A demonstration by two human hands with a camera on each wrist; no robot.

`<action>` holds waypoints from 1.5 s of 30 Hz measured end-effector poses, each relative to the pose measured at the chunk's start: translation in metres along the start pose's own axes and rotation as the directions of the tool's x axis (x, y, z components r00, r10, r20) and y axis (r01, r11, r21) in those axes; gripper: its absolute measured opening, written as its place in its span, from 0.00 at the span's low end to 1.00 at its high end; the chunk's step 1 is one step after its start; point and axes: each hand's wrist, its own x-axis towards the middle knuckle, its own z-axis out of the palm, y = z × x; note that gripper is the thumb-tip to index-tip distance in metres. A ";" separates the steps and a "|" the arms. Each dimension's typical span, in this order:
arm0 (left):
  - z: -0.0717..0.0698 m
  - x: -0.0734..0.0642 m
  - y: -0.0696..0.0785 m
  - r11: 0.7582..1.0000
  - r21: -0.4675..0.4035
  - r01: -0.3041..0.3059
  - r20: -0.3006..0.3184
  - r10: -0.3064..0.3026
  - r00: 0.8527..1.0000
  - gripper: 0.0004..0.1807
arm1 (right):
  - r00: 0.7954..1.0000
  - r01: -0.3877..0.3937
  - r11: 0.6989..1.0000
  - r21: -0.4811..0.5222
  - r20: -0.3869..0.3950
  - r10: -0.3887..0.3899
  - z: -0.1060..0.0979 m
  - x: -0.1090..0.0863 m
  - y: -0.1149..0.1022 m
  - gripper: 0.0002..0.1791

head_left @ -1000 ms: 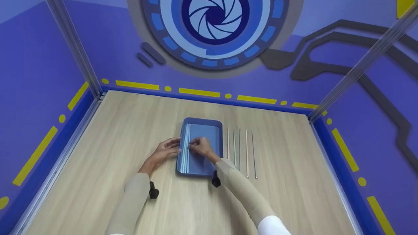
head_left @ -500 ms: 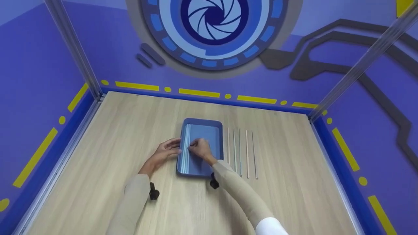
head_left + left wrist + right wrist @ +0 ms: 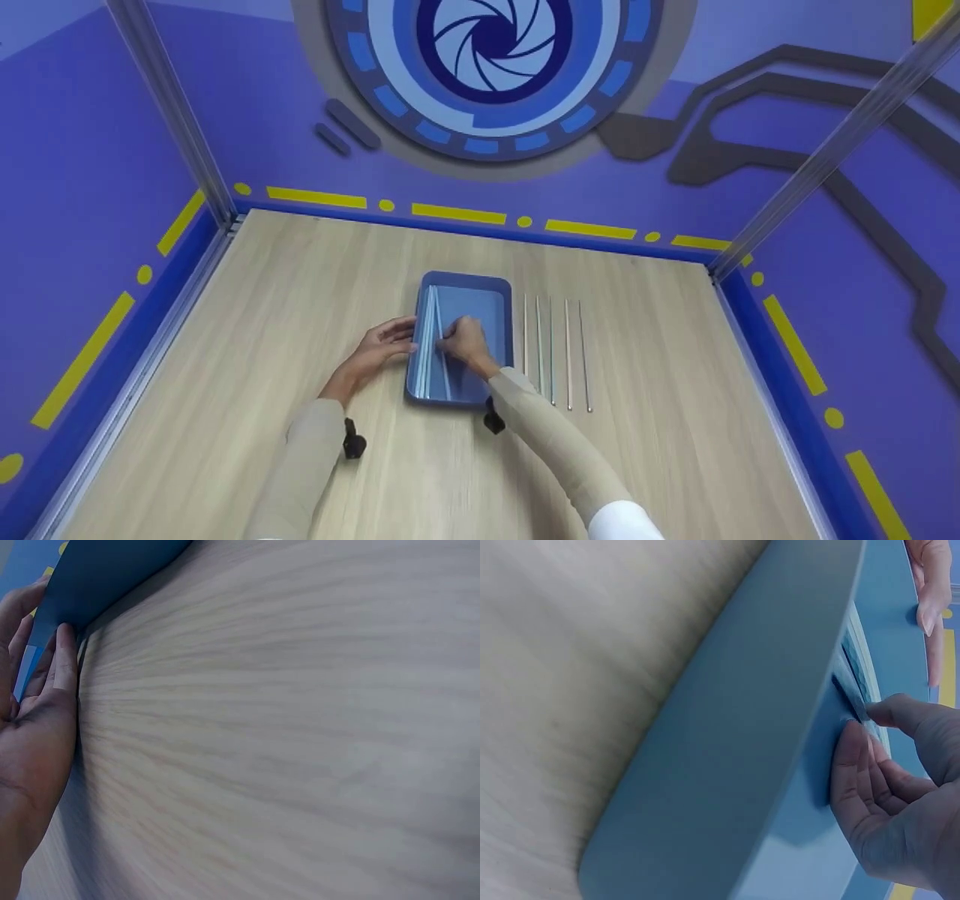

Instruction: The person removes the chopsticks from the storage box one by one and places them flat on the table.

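Note:
A blue tray (image 3: 484,304) lies mid-table. Several thin silvery rods (image 3: 424,352) lie bunched along its left inner wall. One rod (image 3: 444,379) slants off from them, its near end further right. My right hand (image 3: 463,341) is inside the tray and pinches this rod between thumb and fingertips (image 3: 855,757), close to the tray wall (image 3: 742,727). My left hand (image 3: 382,341) rests at the tray's left rim with fairly straight fingers (image 3: 64,660) against the outer wall (image 3: 105,570).
Several more rods (image 3: 568,352) lie side by side on the wooden table (image 3: 660,420) just right of the tray. Blue walls and metal posts (image 3: 817,157) close in the table on the left, back and right.
The near end of one rod has swung right, away from the bunch, under my right hand. The left hand and the tray have stayed put.

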 end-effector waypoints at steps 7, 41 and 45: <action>0.000 0.001 0.000 1.000 -0.002 -0.005 -0.003 0.005 1.000 0.37 | 0.999 -0.007 0.999 0.034 -0.041 0.009 -0.002 -0.001 0.005 0.03; 0.001 -0.001 -0.002 1.000 0.015 0.011 -0.022 -0.010 1.000 0.36 | 0.988 0.045 0.893 0.448 -0.153 0.027 -0.044 -0.013 0.020 0.09; 0.000 0.000 -0.002 0.999 0.032 0.007 -0.036 -0.006 0.999 0.36 | 0.986 0.062 0.842 0.536 -0.163 0.031 -0.055 -0.017 0.018 0.11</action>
